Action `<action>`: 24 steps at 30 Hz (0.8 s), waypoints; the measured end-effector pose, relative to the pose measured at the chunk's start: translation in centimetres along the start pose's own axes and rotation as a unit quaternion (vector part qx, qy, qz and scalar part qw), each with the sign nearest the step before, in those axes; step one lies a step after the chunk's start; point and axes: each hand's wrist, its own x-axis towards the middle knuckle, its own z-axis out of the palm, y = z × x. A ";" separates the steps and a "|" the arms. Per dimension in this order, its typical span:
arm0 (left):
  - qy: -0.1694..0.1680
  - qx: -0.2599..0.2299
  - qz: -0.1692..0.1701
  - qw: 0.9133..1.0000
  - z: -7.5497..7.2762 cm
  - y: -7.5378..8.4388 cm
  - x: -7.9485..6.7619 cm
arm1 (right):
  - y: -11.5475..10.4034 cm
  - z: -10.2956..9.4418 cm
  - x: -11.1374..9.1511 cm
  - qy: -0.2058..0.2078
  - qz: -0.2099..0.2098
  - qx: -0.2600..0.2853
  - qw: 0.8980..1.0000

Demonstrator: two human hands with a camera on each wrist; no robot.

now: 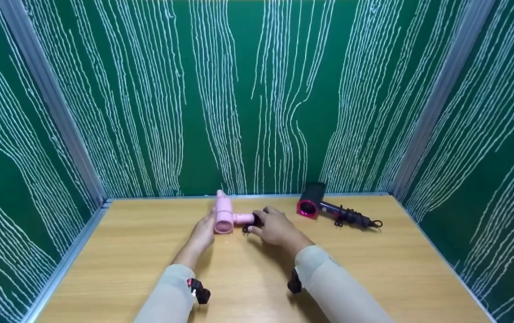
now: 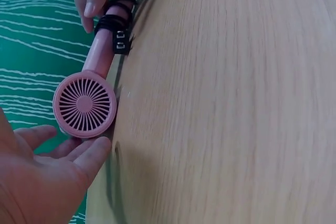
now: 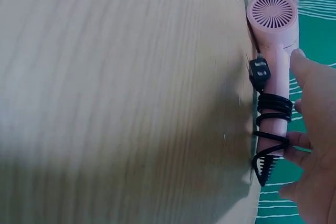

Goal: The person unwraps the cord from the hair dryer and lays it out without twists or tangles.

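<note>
A pink hair dryer (image 1: pixel 224 213) lies on the wooden table with its round grille facing the near side. Black cord (image 3: pixel 274 106) is wound around its handle, and the two-prong plug (image 2: pixel 121 42) hangs beside it. Against the dryer's body rests my left hand (image 1: pixel 203 231), its fingers extended at the grille end in the left wrist view. My right hand (image 1: pixel 277 226) is over the cord-wrapped end of the handle. In the right wrist view its thumb and relaxed fingertips lie along one side of the handle, not curled round it.
To the right, a black hair dryer (image 1: pixel 313 199) with a magenta ring lies near the table's back edge, cord wrapped around its handle. Green panels (image 1: pixel 248 134) with white streaks and grey metal posts (image 1: pixel 436 103) enclose the table (image 1: pixel 248 287).
</note>
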 end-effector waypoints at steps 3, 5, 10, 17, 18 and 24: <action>0.003 0.014 0.000 1.000 -0.2 0.0 -0.7 | -0.2 0.0 -0.4 0.006 -0.016 0.004 1.000; 0.002 0.028 0.010 1.000 -0.3 0.1 -1.2 | -0.3 0.0 -0.7 0.006 -0.025 0.001 1.000; -0.011 0.040 -0.016 0.999 -0.3 0.8 -2.4 | 0.1 -0.3 -1.4 -0.014 -0.033 0.004 0.999; -0.009 0.087 -0.040 0.995 -0.2 2.1 -4.1 | 0.2 -0.7 -2.2 -0.050 -0.055 -0.005 0.997; -0.009 0.090 -0.041 0.995 -0.2 2.1 -4.4 | 0.2 -0.6 -2.4 -0.055 -0.054 -0.002 0.997; -0.011 0.091 -0.064 0.994 0.0 2.2 -5.5 | 0.2 -0.5 -3.4 -0.090 -0.082 0.023 0.992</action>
